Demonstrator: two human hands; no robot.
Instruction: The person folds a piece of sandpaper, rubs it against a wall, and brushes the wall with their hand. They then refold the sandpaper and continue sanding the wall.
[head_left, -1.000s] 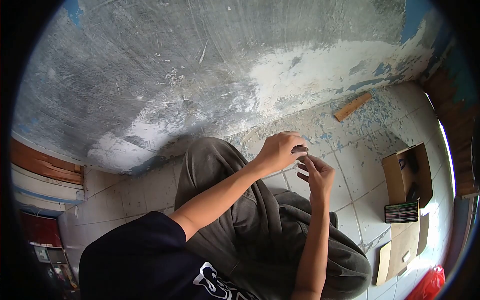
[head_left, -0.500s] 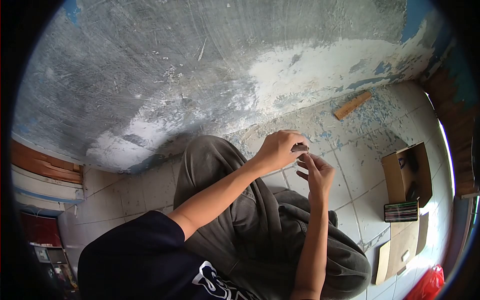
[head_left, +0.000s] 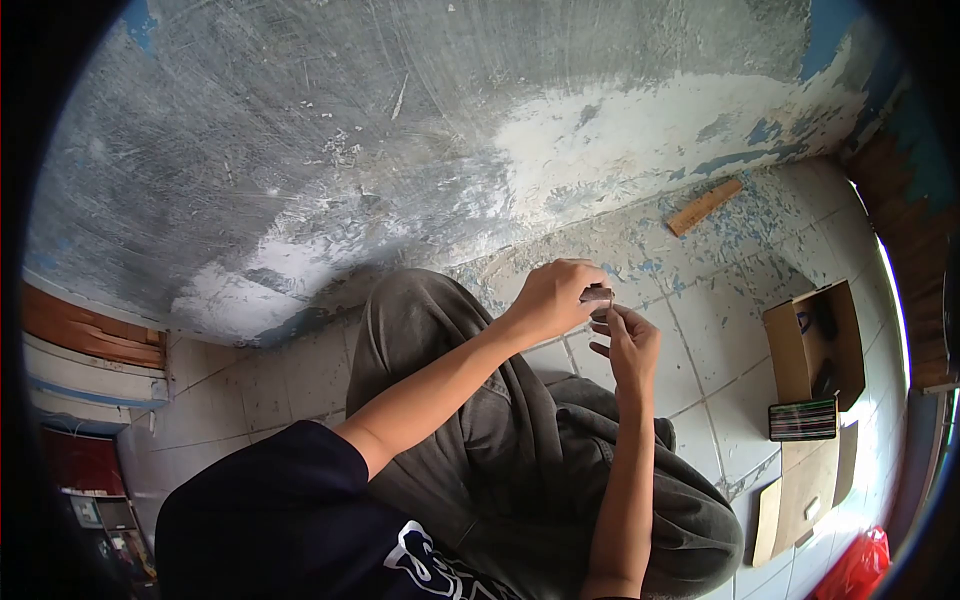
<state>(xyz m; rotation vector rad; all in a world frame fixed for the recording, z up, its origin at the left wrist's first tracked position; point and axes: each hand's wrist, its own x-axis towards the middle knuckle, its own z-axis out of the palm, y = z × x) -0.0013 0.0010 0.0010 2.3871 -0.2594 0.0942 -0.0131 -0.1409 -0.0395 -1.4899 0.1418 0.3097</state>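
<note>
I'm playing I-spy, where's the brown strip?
In the head view, the brown strip lies at upper right on the floor, among paint flakes, near the wall.

Wall (head_left: pixel 400 150) ahead, wood strip (head_left: pixel 705 207) on floor (head_left: pixel 690 350) near wall, box (head_left: pixel 788 352) on floor at right.

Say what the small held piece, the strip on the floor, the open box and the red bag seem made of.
Small held piece: dull, dark brown-grey; too small to tell the material.
Strip: probably wood, matte, from its orange-brown colour and straight edges.
Open box: likely cardboard, plain matte brown with thin walls.
Red bag: apparently thin plastic, glossy and crinkled.
</note>
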